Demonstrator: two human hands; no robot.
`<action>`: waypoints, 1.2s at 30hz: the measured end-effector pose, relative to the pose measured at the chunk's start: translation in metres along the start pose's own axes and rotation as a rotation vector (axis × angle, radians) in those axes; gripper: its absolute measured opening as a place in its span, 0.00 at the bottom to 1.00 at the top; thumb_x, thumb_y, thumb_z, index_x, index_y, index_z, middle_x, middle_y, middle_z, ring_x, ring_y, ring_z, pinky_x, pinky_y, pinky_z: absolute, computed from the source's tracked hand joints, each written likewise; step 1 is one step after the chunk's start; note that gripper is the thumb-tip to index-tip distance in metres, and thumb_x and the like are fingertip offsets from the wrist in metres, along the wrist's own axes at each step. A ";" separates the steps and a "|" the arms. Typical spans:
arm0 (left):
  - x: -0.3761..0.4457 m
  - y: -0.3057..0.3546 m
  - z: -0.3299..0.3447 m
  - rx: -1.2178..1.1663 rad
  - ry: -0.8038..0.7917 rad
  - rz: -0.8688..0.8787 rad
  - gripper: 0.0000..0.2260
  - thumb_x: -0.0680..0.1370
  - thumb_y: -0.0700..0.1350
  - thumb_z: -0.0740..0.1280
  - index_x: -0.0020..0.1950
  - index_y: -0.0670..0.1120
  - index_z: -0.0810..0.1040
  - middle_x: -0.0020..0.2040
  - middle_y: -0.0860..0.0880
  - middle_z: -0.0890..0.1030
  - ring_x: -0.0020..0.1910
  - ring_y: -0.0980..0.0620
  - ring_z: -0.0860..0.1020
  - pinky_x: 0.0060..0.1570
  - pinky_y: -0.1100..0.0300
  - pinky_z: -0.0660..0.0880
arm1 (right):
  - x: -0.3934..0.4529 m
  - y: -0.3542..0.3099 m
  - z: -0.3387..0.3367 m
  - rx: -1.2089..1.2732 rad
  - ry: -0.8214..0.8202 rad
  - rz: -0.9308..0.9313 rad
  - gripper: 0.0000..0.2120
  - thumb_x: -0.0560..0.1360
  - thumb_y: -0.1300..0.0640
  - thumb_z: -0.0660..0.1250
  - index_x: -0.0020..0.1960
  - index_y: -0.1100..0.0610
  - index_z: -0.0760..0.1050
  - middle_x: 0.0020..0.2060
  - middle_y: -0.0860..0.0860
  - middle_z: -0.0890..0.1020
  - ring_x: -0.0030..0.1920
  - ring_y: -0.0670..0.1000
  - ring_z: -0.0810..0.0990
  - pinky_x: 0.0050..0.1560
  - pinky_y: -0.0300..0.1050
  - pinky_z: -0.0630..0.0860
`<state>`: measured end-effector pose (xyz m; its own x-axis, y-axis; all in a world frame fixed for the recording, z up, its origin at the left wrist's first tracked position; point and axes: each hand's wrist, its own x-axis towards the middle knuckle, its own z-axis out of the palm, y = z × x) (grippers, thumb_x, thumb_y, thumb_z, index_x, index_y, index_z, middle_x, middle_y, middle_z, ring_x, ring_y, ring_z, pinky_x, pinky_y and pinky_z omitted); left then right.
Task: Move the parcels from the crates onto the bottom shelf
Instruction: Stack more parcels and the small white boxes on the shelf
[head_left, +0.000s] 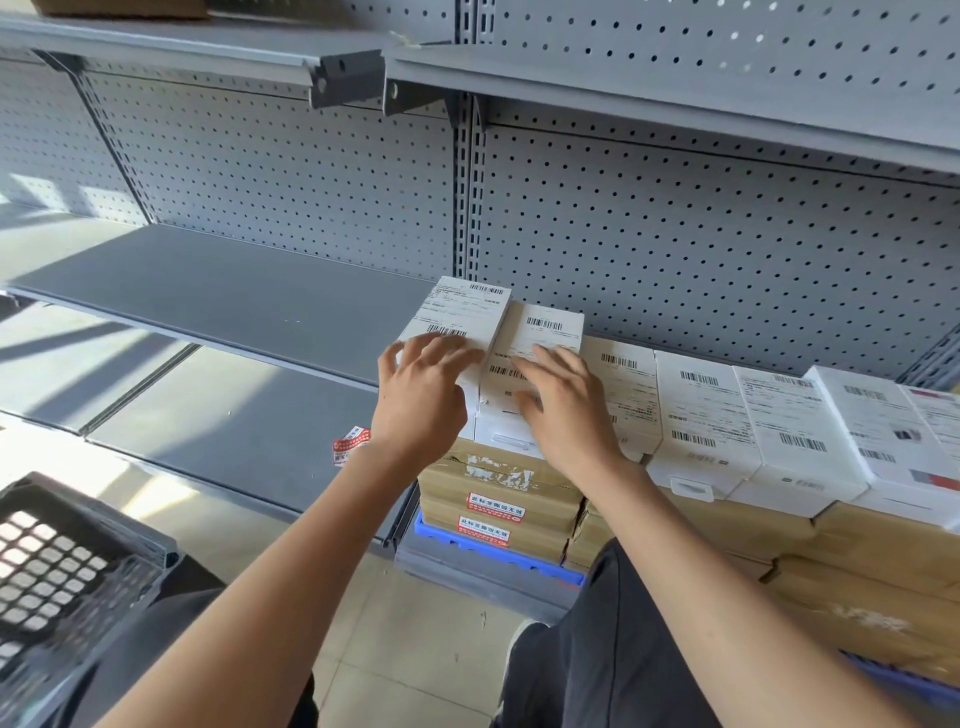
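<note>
My left hand (421, 400) grips the near end of a white labelled parcel (462, 306), which lies at the left end of a row of white parcels (701, 405). Fingers apart, my right hand (566, 415) rests flat on the neighbouring white parcel (550, 327). The row sits on stacked brown cartons (498, 499) in the right bay of the shelving. To their left is the grey bottom shelf (234, 415). A black mesh crate (57, 566) stands at the lower left; its contents are hidden.
A blue plastic tray (467, 545) lies under the cartons. On the bottom shelf beside the cartons is a red and white sticker (350, 444). A bare grey middle shelf (208, 291) juts out above the left bay. Perforated back panels (727, 249) close the rear. My knees are below.
</note>
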<state>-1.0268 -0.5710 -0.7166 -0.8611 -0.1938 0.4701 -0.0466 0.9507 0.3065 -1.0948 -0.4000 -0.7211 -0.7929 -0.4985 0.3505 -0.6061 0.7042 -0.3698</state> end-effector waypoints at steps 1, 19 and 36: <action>0.000 0.000 0.000 0.002 -0.001 0.000 0.26 0.70 0.33 0.64 0.65 0.52 0.81 0.67 0.51 0.79 0.69 0.45 0.71 0.70 0.39 0.62 | 0.000 0.000 0.001 -0.001 0.002 0.007 0.22 0.77 0.61 0.69 0.70 0.53 0.75 0.72 0.56 0.73 0.74 0.58 0.65 0.72 0.60 0.65; 0.006 0.004 -0.010 0.085 -0.089 0.010 0.20 0.79 0.43 0.65 0.71 0.53 0.75 0.71 0.51 0.73 0.73 0.46 0.66 0.70 0.42 0.61 | 0.004 -0.013 -0.013 -0.231 -0.030 -0.062 0.21 0.78 0.53 0.66 0.71 0.54 0.72 0.68 0.54 0.75 0.70 0.57 0.68 0.73 0.56 0.61; -0.119 -0.079 -0.110 0.264 -0.151 -0.403 0.22 0.81 0.54 0.61 0.75 0.53 0.69 0.73 0.52 0.74 0.73 0.47 0.67 0.69 0.46 0.64 | -0.017 -0.163 0.016 -0.025 -0.224 -0.351 0.21 0.82 0.55 0.61 0.74 0.55 0.70 0.73 0.54 0.72 0.73 0.54 0.69 0.72 0.48 0.64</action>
<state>-0.8650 -0.6493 -0.7051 -0.8110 -0.5392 0.2271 -0.4999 0.8403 0.2096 -0.9831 -0.5141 -0.6803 -0.5344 -0.8061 0.2542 -0.8423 0.4830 -0.2393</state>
